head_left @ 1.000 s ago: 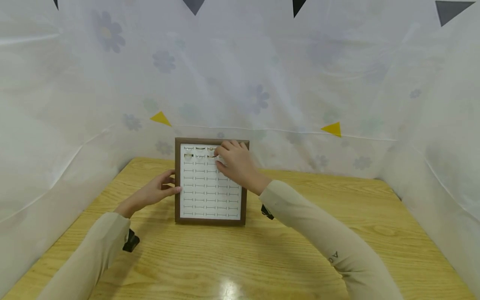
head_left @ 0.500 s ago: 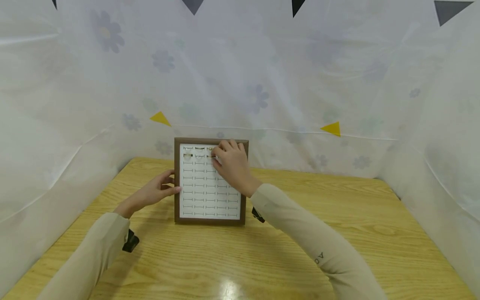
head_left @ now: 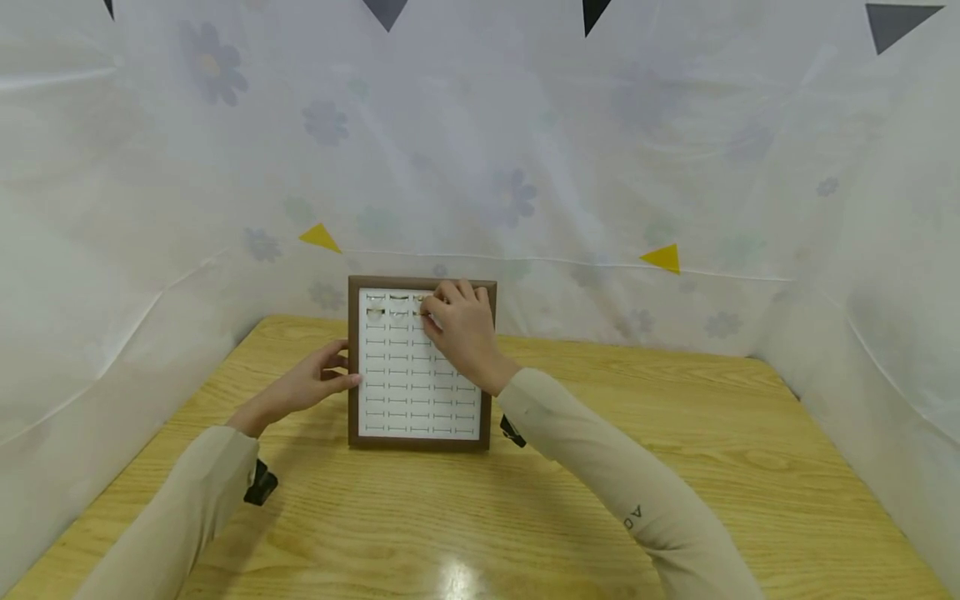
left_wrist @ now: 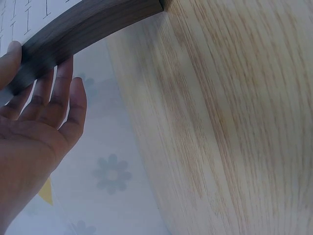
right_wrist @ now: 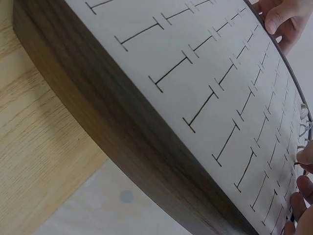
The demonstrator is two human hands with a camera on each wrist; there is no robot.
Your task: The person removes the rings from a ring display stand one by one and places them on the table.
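A dark wood-framed ring tray (head_left: 420, 443) stands tilted on the table, and its white insert (head_left: 408, 392) is cut with rows of slits. A few rings (head_left: 386, 310) sit in the top two rows at the left. My right hand (head_left: 457, 329) is over the tray's top right, and its fingertips (right_wrist: 305, 156) pinch a small ring at the second row. My left hand (head_left: 311, 385) rests against the frame's left side (left_wrist: 88, 22) with straight fingers (left_wrist: 58, 93) and its thumb (right_wrist: 281, 17) on the frame's front edge.
The tray stands near the back of a light wooden table (head_left: 525, 517). White flowered sheeting (head_left: 600, 167) with small yellow flags (head_left: 663, 258) closes in the back and both sides. Bare wood lies in front of the tray and to its right.
My right hand has shifted slightly left along the tray's top rows, the forearm following it. The left hand and the tray have stayed put.
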